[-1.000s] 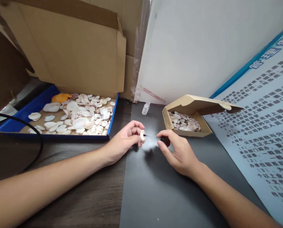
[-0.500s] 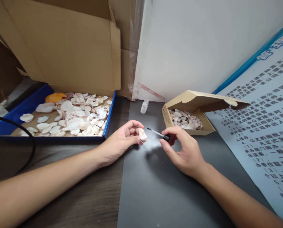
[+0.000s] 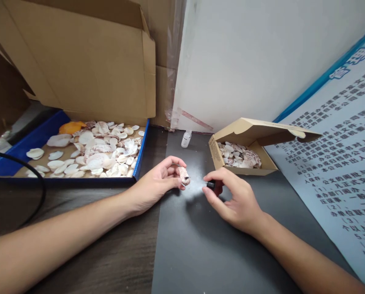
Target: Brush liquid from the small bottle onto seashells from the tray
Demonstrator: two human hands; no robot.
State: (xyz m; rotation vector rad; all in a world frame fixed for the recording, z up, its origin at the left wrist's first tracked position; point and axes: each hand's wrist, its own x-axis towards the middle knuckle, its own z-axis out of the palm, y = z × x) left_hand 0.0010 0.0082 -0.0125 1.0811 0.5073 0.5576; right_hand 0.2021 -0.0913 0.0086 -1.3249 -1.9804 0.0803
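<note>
My left hand [image 3: 162, 178] pinches a small reddish-white shell piece [image 3: 183, 173] over the edge of the grey mat [image 3: 182, 245]. To its right, my right hand [image 3: 230, 196] grips a black brush cap [image 3: 211, 184] between thumb and fingers. The thin brush stem points left toward the shell, and its dark tip [image 3: 186, 179] appears at the shell's face; whether it touches is hard to tell. Behind both hands stands a small clear bottle [image 3: 186, 139] with white print, its top uncapped.
A blue-edged box [image 3: 136, 167] with many shells lies at the left, its cardboard lid raised. At the right is a small cardboard box [image 3: 215, 153] of shells, half open. A black cable [image 3: 43, 192] curves at far left; a printed sheet [image 3: 332, 163] leans right.
The brush in my right hand has moved slightly left and down, bringing its tip from beside the shell to its face. My left hand has turned the shell a little.
</note>
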